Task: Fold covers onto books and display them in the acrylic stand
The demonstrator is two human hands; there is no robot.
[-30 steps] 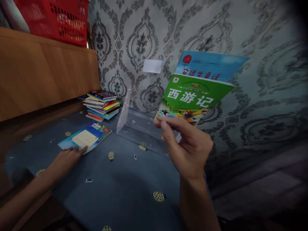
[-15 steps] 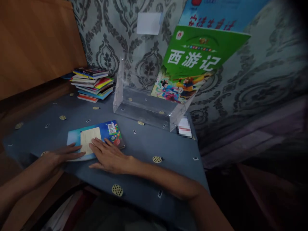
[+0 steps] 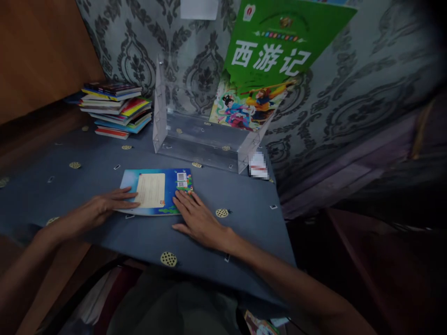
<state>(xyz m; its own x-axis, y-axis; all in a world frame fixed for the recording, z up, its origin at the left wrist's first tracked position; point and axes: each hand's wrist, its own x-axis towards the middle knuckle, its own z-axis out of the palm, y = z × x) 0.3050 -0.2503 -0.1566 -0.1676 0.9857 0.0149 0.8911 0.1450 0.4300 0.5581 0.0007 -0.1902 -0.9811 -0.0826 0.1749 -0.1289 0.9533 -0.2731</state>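
Note:
A thin blue book [image 3: 151, 190] with a cream text panel and a barcode lies flat on the table near its front. My left hand [image 3: 113, 202] rests with spread fingers on the book's left edge. On its lower right corner lie the outstretched fingers of my right hand [image 3: 197, 216], palm down, thumb apart on the cloth. Neither hand grips anything. Behind the book stands a clear acrylic rack [image 3: 200, 151], with a green book [image 3: 265, 60] upright at its right side.
Several books form a stack [image 3: 118, 109] at the back left. A small white and red item [image 3: 259, 166] sits right of the rack. The patterned blue tablecloth [image 3: 139, 242] ends at the right and front edges. A patterned wall rises behind.
The blue book now lies straighter and further right in view. My right hand has slid from the cream panel to the book's right part. The camera view has shifted.

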